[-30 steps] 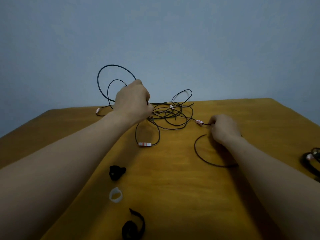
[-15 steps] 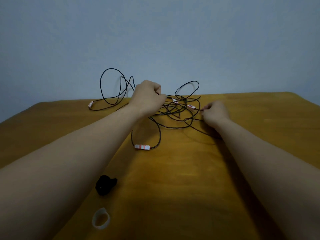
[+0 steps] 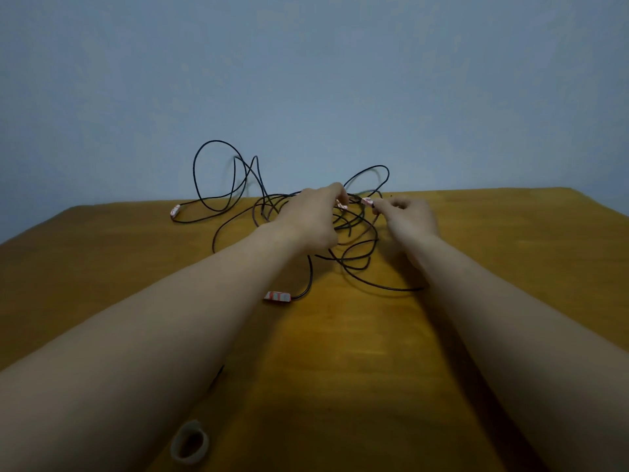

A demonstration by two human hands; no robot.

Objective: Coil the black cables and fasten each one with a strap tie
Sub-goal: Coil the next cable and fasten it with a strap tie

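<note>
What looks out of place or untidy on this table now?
The black cables are one tangled heap at the far middle of the table, with loops standing up off the wood at the back left. The right hand pinches a white-tagged end; the left hand reaches into the heap. Nothing looks damaged.

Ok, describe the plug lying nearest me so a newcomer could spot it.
On the table, find the black cable tangle. Just nearer than it, at a strand's end, lies a white plug with red bands. The far-left plug and those in the tangle lie farther back.
</note>
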